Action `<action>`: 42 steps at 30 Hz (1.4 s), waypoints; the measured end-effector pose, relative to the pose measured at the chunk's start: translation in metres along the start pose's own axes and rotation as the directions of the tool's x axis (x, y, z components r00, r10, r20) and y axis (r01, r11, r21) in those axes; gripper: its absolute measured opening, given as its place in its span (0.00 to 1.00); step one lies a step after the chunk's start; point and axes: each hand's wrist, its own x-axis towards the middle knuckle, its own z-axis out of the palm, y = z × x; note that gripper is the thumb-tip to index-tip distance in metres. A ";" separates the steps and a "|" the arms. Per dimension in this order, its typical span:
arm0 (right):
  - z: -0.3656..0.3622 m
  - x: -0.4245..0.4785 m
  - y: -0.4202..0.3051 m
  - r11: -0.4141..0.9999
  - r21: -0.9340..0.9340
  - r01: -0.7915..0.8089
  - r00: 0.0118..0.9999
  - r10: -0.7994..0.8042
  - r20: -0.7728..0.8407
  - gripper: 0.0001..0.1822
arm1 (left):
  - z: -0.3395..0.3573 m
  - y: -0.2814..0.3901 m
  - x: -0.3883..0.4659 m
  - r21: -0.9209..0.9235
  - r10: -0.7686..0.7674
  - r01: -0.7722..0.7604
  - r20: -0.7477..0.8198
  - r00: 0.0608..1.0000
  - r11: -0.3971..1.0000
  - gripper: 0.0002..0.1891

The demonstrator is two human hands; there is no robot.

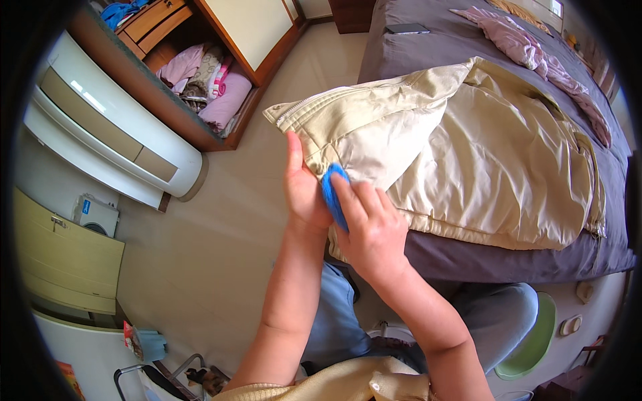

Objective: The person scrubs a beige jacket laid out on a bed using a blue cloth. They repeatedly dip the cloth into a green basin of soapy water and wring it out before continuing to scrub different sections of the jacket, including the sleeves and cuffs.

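A beige zip jacket (496, 165) lies spread over the side of the bed, its lining facing up. Its front edge, with a zip (316, 103) and a snap at the corner, is lifted off the bed by my left hand (306, 193). That hand supports the cloth from below, thumb up along the edge. Pinched in my right hand (373, 225) is a blue cloth or pad (334, 193), pressed to the jacket near its hem. The right fingers partly hide the pad, and the jacket covers part of my left hand.
The bed (451, 258) has a dark purple sheet, with a phone or tablet (407, 28) and a pink garment (531, 50) on it. A wooden wardrobe (246, 115) stands open at upper left, beside a white floor-standing air conditioner (120, 120). A green basin (531, 341) is at lower right.
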 end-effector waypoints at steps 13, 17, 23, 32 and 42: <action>-0.043 -0.050 0.018 0.795 0.423 -0.435 0.900 0.373 0.225 0.24 | -0.011 0.020 -0.054 0.896 -0.036 0.245 -0.249 0.968 0.369 0.39; -0.037 -0.042 0.006 0.779 0.521 -0.349 0.933 0.344 0.110 0.24 | 0.001 0.002 -0.028 0.750 0.180 -0.125 0.008 0.984 0.649 0.39; -0.027 0.014 -0.002 0.990 0.136 -0.038 0.988 0.057 -0.145 0.24 | 0.000 -0.013 -0.012 0.604 0.283 -0.148 -0.135 0.950 0.783 0.29; -0.013 -0.011 0.017 0.995 0.097 0.021 0.998 -0.027 0.058 0.29 | 0.024 -0.031 -0.012 0.219 0.202 -0.144 -0.275 0.940 0.965 0.43; -0.020 -0.009 0.006 0.998 -0.020 0.060 0.998 -0.060 0.010 0.25 | 0.029 -0.032 -0.014 0.153 0.151 -0.114 -0.256 0.955 0.982 0.52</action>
